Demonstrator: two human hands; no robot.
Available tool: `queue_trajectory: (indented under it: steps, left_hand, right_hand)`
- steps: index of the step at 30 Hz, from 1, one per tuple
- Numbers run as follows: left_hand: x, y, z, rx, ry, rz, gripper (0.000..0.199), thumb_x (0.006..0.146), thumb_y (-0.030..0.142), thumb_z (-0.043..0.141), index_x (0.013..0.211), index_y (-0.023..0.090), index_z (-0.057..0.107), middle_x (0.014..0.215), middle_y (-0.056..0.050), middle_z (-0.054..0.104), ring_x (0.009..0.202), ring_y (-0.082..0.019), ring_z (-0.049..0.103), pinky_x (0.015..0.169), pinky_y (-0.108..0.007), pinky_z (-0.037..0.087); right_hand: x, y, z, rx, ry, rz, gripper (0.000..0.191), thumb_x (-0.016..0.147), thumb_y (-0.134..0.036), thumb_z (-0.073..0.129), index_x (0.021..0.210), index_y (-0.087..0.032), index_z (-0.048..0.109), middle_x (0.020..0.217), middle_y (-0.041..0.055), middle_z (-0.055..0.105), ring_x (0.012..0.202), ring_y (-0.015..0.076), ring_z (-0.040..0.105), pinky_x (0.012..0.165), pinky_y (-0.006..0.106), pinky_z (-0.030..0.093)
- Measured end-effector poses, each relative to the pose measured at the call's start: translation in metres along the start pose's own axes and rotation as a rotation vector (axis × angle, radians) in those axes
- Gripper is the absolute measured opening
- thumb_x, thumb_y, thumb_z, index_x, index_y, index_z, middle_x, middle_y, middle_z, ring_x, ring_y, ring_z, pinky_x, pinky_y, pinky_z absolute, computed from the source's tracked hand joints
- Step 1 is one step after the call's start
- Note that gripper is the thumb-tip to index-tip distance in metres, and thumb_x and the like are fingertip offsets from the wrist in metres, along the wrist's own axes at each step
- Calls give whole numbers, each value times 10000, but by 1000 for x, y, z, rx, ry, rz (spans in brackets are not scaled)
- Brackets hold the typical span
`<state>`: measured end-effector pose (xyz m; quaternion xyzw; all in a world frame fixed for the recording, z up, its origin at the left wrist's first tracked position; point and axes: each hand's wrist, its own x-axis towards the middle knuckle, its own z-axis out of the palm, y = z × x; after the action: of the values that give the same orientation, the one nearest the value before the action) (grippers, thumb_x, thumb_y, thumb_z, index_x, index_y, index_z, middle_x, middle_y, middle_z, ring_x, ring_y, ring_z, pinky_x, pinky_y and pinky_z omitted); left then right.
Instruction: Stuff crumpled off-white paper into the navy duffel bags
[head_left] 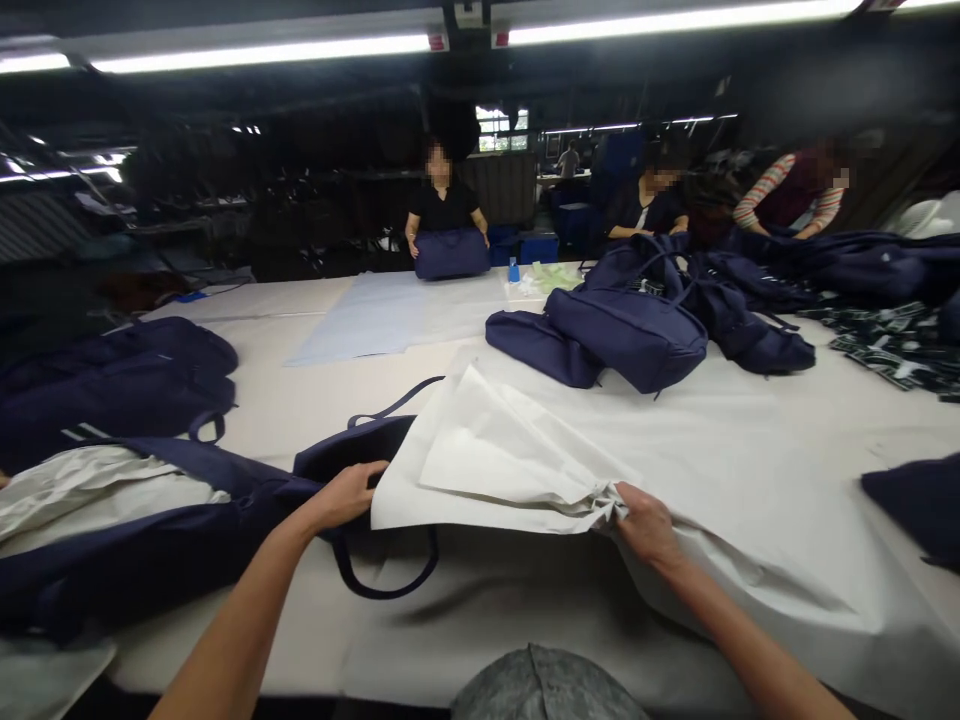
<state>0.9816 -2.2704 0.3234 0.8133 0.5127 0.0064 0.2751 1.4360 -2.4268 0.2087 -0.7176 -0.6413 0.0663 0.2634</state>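
Observation:
My left hand (343,495) grips the open mouth of a navy bag (187,520) lying in front of me on the left, its strap looping below. My right hand (646,522) is closed on a bunched corner of a large white paper sheet (510,450), which fans out towards the bag's opening. White paper (90,490) also shows inside another navy bag at the far left.
Navy bags are piled at the left (120,380) and centre right (630,330) of the long white table (315,400). One person holds a navy bag (451,252) at the far side; two more work at the back right. Another navy bag (919,505) lies at the right edge.

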Motion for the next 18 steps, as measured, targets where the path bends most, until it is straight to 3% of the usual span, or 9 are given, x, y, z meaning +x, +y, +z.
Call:
queue_trajectory:
  steps: [2, 5, 9, 12, 15, 18]
  left_hand:
    - [-11, 0, 5, 55, 39, -24, 293, 797, 276, 508, 1010, 189, 689, 1078, -56, 716, 997, -244, 660, 783, -275, 483]
    - [-28, -4, 1, 253, 214, -55, 283, 880, 296, 432, 928, 214, 698, 973, -37, 713, 928, -222, 663, 721, -277, 443]
    - [-66, -22, -21, 315, 403, -3, 345, 940, 395, 429, 1005, 197, 705, 1051, -42, 720, 970, -222, 670, 797, -284, 488]
    - [-96, -30, -31, 352, 569, 176, 362, 966, 409, 422, 1015, 178, 696, 1032, -57, 727, 1021, -235, 659, 894, -323, 510]
    - [-112, -12, -14, 353, 610, 476, 271, 983, 300, 427, 986, 216, 684, 883, -18, 709, 848, -165, 650, 800, -259, 512]
    - [-110, 26, 28, 341, 537, 671, 344, 950, 80, 344, 876, 212, 653, 711, 1, 625, 664, -128, 586, 677, -255, 469]
  right_hand:
    - [9, -6, -8, 29, 36, 19, 197, 799, -298, 438, 658, -214, 546, 690, 75, 648, 658, 228, 594, 611, 319, 377]
    - [30, -8, -32, 49, 83, 37, 200, 774, -325, 465, 621, -220, 541, 656, 78, 638, 619, 227, 574, 593, 326, 376]
    - [70, 2, -90, 82, 208, 87, 229, 740, -389, 493, 685, -200, 609, 683, 84, 646, 663, 240, 594, 611, 329, 408]
    - [99, 7, -137, 96, 338, 138, 287, 701, -424, 507, 712, -174, 648, 652, 72, 618, 671, 239, 590, 612, 327, 412]
    - [124, 1, -170, 86, 443, 158, 265, 665, -410, 529, 681, -173, 646, 581, 46, 554, 635, 221, 558, 591, 318, 387]
    - [150, -14, -190, 39, 541, 179, 210, 661, -349, 551, 694, -174, 663, 548, 35, 513, 631, 215, 541, 610, 328, 365]
